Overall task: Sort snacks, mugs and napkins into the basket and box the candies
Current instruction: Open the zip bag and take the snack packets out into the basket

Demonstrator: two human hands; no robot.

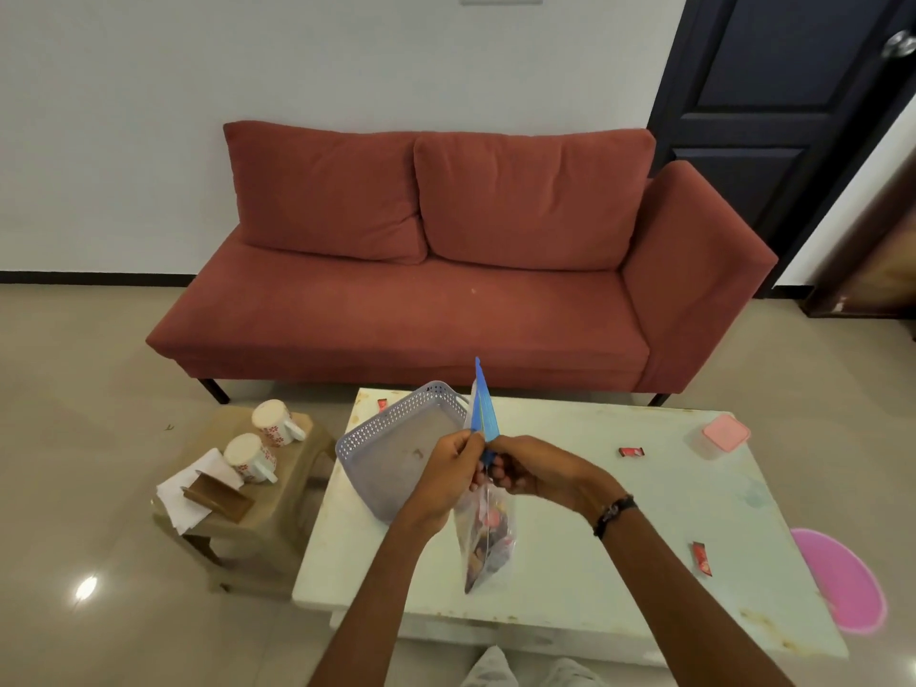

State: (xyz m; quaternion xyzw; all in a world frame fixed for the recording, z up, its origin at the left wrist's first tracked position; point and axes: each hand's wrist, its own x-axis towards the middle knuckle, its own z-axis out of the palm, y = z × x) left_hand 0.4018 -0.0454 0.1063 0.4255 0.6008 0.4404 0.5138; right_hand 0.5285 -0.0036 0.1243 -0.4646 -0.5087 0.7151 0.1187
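Observation:
Both hands hold a clear snack bag [488, 535] with a blue top strip upright above the white table [585, 552]. My left hand [448, 468] and my right hand [528, 466] pinch the blue strip from either side. Just left of the bag stands a grey perforated basket [391, 438], tilted and empty. Red candies lie at the basket's far corner [382, 405], mid-table [633, 452] and near the right edge [702, 559]. A clear box with a pink lid [724, 434] sits at the far right. Two floral mugs [270, 423] [248, 458] and white napkins [191, 493] rest on a stool.
A low brown stool [277, 508] stands left of the table, with a brown holder [218, 495] on the napkins. A red sofa [446, 270] faces me behind the table. A pink round stool [842, 582] is at the table's right edge. A dark door [773, 91] is at the back right.

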